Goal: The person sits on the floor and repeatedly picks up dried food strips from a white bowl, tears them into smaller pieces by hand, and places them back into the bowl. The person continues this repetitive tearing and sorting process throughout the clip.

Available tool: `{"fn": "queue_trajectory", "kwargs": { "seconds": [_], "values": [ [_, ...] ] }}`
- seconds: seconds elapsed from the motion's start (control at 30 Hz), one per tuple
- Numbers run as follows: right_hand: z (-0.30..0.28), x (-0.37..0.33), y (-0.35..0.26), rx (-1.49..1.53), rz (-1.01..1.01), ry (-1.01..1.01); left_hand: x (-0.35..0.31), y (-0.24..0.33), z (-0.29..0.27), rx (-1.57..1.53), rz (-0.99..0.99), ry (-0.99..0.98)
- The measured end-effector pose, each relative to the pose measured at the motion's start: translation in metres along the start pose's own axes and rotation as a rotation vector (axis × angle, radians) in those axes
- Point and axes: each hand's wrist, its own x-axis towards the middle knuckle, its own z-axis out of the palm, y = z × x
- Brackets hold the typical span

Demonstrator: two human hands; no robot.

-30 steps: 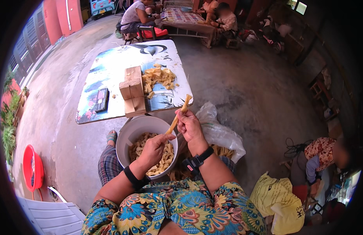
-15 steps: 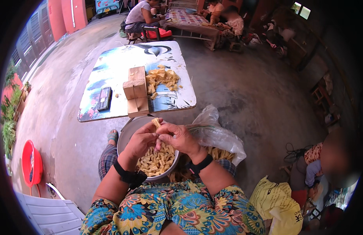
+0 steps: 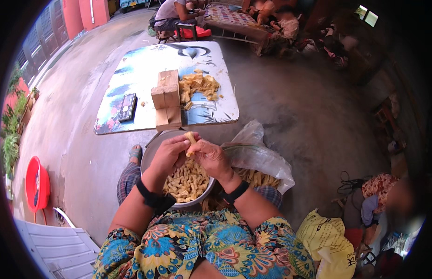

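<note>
A pale yellow, twisted strip bundle (image 3: 192, 138), perhaps dried bean curd, stands between my hands above the basin. My left hand (image 3: 169, 152) is closed, pinching it at the fingertips. My right hand (image 3: 211, 159) closes on it from the other side with thumb and curled fingers. Below them, a round grey basin (image 3: 146, 160) between my legs holds many similar short knotted pieces (image 3: 185, 182). To the right of it lies a clear plastic bag (image 3: 267, 160) with longer yellow strips (image 3: 258, 177) at its mouth.
Ahead stands a low white painted table (image 3: 146, 60) with a wooden block stand (image 3: 165, 98), a heap of yellow scraps (image 3: 200, 85) and a calculator (image 3: 127, 107). A red tub (image 3: 44, 183) is at left, a yellow sack (image 3: 325, 239) at lower right. Other people sit far ahead and at right.
The yellow bundle now shows more of its length between my fingers, and my hands have turned slightly around it. The whole view has shifted a little, with the table higher in it.
</note>
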Motion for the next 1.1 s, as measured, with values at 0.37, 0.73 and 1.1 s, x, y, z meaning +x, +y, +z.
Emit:
{"fn": "queue_trajectory", "kwargs": {
  "seconds": [0.37, 0.73, 1.1],
  "values": [
    [0.004, -0.006, 0.026, 1.211, 0.653, 0.141, 0.030, -0.037, -0.010, -0.425, 0.081, -0.074],
    [-0.003, -0.004, 0.018, 0.240, 0.333, 0.219, 0.021, -0.039, 0.000, 0.133, 0.407, -0.036],
    [-0.015, -0.003, -0.025, -0.533, 0.010, -0.218, -0.010, -0.021, -0.010, 1.418, 0.951, 0.184]
  ]
}}
